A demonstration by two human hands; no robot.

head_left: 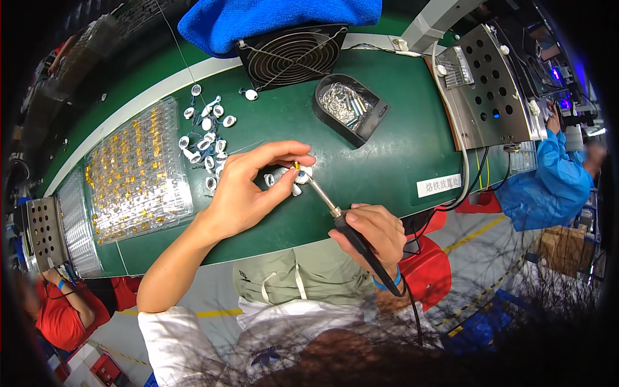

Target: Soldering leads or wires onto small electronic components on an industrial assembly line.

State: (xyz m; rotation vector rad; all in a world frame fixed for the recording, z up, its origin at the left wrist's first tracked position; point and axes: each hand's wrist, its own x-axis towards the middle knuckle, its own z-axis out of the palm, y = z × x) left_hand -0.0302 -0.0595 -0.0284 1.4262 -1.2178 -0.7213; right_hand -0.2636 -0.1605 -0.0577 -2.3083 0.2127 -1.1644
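My right hand (374,237) is wrapped round the black handle of a soldering iron (336,213). Its metal tip points up and left, reaching a small white part (305,174) on the green bench. Thumb and forefinger of my left hand (258,184) pinch a small yellow piece (296,165) right beside that tip. Whether tip and yellow piece touch is too small to tell. More small white parts (269,180) lie under and next to my left fingers. Left of that hand, several white oval parts with dark wires (206,143) are scattered in a loose group.
A clear tray (138,171) of yellow pieces lies at left. A black fan (293,57) with a blue cloth (277,22) stands at the back. A black scoop-shaped box (364,132) holds silvery wire. A perforated metal box (493,90) stands at right. Co-workers (548,174) sit at both sides.
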